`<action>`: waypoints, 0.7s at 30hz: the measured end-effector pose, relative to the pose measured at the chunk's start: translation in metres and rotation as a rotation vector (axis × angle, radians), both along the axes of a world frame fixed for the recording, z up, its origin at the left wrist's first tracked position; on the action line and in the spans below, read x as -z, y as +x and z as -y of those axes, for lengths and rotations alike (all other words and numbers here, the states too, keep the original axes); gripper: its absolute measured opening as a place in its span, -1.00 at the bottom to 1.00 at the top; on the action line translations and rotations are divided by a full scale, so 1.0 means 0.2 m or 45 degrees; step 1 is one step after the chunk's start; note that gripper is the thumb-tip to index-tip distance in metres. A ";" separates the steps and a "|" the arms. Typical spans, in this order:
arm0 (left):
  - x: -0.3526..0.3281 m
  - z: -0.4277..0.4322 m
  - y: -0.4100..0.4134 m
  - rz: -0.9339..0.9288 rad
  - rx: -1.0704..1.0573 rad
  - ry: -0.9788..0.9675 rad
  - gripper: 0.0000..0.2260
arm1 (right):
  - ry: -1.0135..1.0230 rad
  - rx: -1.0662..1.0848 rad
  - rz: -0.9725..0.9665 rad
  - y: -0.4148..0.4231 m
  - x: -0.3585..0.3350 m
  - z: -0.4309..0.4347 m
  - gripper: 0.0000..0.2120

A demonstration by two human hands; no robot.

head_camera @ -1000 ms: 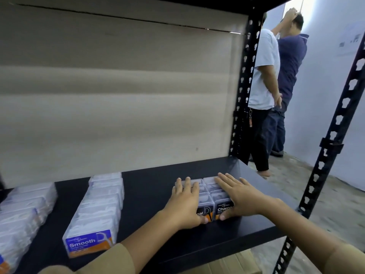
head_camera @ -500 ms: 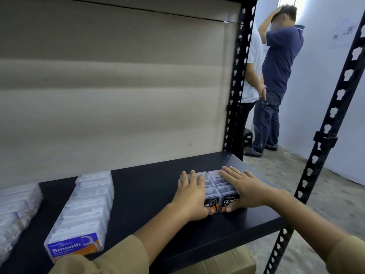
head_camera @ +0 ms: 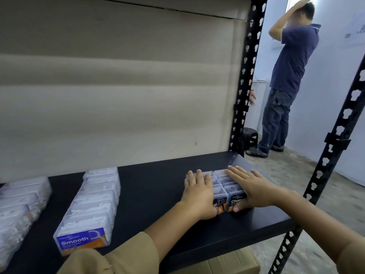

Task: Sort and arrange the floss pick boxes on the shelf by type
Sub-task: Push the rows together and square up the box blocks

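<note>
Two short rows of clear floss pick boxes with black-and-orange Charcoal labels [head_camera: 237,201] stand side by side at the right end of the black shelf [head_camera: 154,186]. My left hand [head_camera: 199,196] lies flat on the left row, its thumb at the front label. On the right row my right hand [head_camera: 253,188] rests flat, with its thumb against the front face. A long row of clear boxes with a blue-and-orange Smooth label [head_camera: 94,200] runs front to back at centre left. More clear boxes [head_camera: 21,198] sit at the far left, blurred.
A beige back panel closes the shelf behind. Black perforated uprights stand at the back right [head_camera: 245,86] and front right [head_camera: 335,145]. A person in a blue shirt [head_camera: 290,76] stands beyond the rack by a small black stool [head_camera: 249,137]. A cardboard box [head_camera: 227,264] sits below.
Both hands stay flat on the Charcoal boxes. The view has shifted slightly, and the person in white has gone behind the upright.
</note>
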State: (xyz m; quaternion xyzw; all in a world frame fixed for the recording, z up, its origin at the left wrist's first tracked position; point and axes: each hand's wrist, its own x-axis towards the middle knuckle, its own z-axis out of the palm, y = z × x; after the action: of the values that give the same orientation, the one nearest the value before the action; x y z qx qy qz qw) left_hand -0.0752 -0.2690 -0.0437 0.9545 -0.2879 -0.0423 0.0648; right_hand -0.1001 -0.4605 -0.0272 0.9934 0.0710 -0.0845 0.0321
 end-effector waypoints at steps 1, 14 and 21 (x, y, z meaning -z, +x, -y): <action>-0.01 0.00 0.00 -0.004 -0.003 0.010 -0.10 | -0.008 -0.002 0.002 0.01 0.01 0.01 0.30; -0.14 -0.58 -0.20 0.114 -0.004 -0.311 -0.26 | 0.261 -0.141 0.226 -0.06 -0.08 -0.35 0.02; -0.11 -1.17 -0.30 0.302 -0.258 -0.201 -0.34 | 0.538 -0.405 0.360 -0.03 0.00 -0.89 -0.15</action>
State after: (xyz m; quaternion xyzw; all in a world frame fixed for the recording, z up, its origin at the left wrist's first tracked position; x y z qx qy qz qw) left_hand -0.1360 -0.0347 -0.0220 0.9689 -0.1981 0.1004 0.1091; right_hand -0.1067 -0.2821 -0.0273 0.9563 0.2365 0.0775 -0.1531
